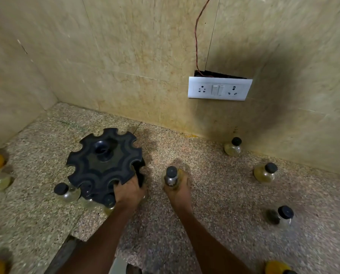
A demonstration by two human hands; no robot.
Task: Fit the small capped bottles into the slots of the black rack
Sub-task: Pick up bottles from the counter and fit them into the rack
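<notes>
Black plastic, moulded stiff and scalloped round its edge, is what we have under our left hand [128, 189]: the rack [106, 163] sits on the speckled stone counter [214, 194] near the corner of the wall, and our fingers curl over its near rim to steady it. Our right hand [177, 186] is closed round a small glass bottle [171, 177] with a dark cap, held upright just beside the rack to its right. We judge the bottle light but fragile and rather slick, its round belly wider than its neck, so the belly is the safer place to grip while the neck slides sideways into an open notch; pinching the cap alone would risk it turning or slipping. The rack looks light enough to skid on polished stone, which is why bracing it matters. At the near edge, one capped bottle [108, 201] seems already lodged under a slot, though shadow hides how well it is seated, and another bottle [66, 192] stands against the rack's left side. Three loose bottles [265, 173] wait well apart to the right, and more lie at the left edge. Most slots look open, so we judge the job barely begun.
</notes>
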